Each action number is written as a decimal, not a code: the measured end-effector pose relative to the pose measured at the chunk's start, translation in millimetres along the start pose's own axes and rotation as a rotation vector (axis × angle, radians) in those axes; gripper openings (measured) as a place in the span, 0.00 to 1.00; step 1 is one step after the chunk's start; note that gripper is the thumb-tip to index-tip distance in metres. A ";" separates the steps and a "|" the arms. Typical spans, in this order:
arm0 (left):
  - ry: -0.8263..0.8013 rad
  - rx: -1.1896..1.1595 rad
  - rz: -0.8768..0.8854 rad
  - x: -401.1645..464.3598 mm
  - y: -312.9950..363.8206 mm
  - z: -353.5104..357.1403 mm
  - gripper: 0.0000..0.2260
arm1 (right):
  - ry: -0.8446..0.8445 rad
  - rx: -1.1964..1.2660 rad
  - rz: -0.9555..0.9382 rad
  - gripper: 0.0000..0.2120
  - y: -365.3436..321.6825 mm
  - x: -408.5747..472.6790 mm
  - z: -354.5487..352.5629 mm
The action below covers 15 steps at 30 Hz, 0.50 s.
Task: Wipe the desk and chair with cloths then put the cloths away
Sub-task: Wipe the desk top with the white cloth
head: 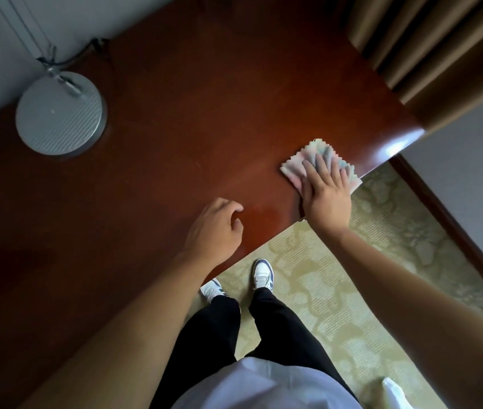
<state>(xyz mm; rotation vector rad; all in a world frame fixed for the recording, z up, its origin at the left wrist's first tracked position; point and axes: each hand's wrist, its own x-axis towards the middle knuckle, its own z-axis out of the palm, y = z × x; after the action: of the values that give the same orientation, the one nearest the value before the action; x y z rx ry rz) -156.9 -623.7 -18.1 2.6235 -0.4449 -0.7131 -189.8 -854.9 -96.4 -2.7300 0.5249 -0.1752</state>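
1. Cloth: pastel, zigzag-edged, lying flat on the desk near its right front corner, one edge just over the desk's front edge.
2. Your right hand is pressed palm-down on the cloth, fingers spread and flat, not clenched around it. Heel of the hand sits at the desk edge; wrist and forearm hang out over the carpet.
3. Your left hand is on the desk near the front edge, left of the cloth and apart from it. Fingers loosely curled, fingertips touching the wood, holding nothing.
4. Desk top is dark red-brown, glossy, with a bright glare at the right corner.
5. Round silver lamp base stands at the far left of the desk, well apart from both hands; a cable runs from it toward the wall.
6. Brown curtain hangs beyond the desk's right end.
7. Below the desk edge: your white-and-blue sneakers on patterned yellow-green carpet.
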 end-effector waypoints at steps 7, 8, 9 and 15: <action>0.074 -0.047 -0.126 -14.7 -19.4 -8.4 0.13 | -0.083 -0.006 0.012 0.19 -32.4 17.7 -1.8; 0.086 -0.050 -0.146 -16.9 -23.0 -10.0 0.13 | -0.122 -0.007 -0.065 0.19 -42.8 21.7 -0.1; 0.089 -0.050 -0.159 -18.3 -25.2 -10.2 0.13 | -0.164 -0.011 -0.170 0.19 -52.8 21.4 2.4; 0.071 -0.049 -0.207 -24.4 -31.2 -8.1 0.18 | -0.215 -0.059 -0.334 0.21 -39.2 50.3 4.0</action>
<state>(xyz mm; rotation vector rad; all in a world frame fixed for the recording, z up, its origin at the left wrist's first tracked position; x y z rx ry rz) -166.4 -584.5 -15.3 2.6635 -0.1337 -0.6814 -129.5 -838.7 -83.2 -2.8302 0.0138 0.0526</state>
